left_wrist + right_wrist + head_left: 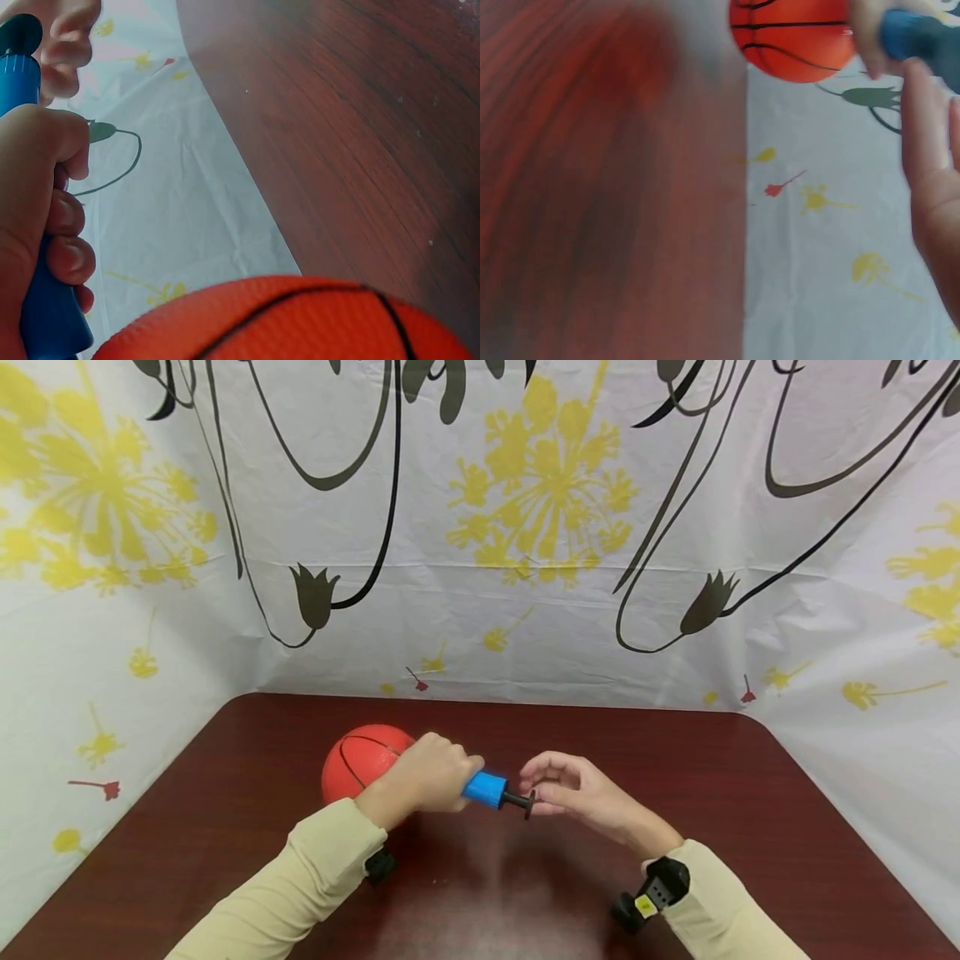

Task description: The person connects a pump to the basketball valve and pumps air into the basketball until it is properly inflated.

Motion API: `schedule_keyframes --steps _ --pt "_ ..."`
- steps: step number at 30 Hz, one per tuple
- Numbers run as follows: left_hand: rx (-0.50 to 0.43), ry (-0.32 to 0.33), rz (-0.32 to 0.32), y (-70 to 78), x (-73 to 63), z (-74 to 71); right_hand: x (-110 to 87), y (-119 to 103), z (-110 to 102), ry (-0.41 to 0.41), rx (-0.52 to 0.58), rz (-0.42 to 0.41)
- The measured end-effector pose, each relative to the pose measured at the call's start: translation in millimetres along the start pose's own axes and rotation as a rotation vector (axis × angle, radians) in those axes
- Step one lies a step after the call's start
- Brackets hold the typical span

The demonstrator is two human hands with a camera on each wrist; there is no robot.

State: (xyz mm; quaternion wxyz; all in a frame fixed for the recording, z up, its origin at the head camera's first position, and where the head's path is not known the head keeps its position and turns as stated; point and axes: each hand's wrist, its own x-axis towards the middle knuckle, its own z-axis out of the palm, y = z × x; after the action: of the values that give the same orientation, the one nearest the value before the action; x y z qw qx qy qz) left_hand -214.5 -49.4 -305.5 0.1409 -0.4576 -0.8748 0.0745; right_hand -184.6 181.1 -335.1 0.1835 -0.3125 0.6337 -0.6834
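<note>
My left hand [429,774] grips a blue hand pump [486,788] around its barrel, fingers curled tightly. From the pump's right end sticks a short black plunger with a flat black handle [530,805]. My right hand [583,792] is close by that handle, its fingers loosely bent and spread; whether a fingertip touches it is hard to tell. Behind the left hand is a red-orange basketball [358,762] with black lines, partly covered by the hand. In the left wrist view the ball [300,322] lies below the pump [52,319]. The pump's far tip is hidden.
A dark red wooden table [480,893] lies beneath the hands. White cloth [465,635] with yellow flowers and dark stems hangs behind it and at both sides. A black wrist device [660,889] is strapped at the right cuff, another [380,866] at the left.
</note>
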Motion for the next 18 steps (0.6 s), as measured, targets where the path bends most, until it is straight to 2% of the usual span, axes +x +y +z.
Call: schedule_keyframes --steps 3,8,13,18 --pt "0.018 0.016 0.025 0.4 0.4 1.8 3.7 -8.9 4.4 0.035 -0.093 0.112" --pt "0.069 0.042 0.084 4.2 3.0 4.7 14.0 -16.5 21.0 0.007 -0.260 0.293" --pt "0.092 0.028 0.136 11.1 6.1 8.0 20.7 -15.6 36.7 0.022 -0.366 0.327" --pt "0.088 0.005 0.163 16.2 6.6 9.8 20.5 -9.3 44.6 0.039 -0.455 0.299"
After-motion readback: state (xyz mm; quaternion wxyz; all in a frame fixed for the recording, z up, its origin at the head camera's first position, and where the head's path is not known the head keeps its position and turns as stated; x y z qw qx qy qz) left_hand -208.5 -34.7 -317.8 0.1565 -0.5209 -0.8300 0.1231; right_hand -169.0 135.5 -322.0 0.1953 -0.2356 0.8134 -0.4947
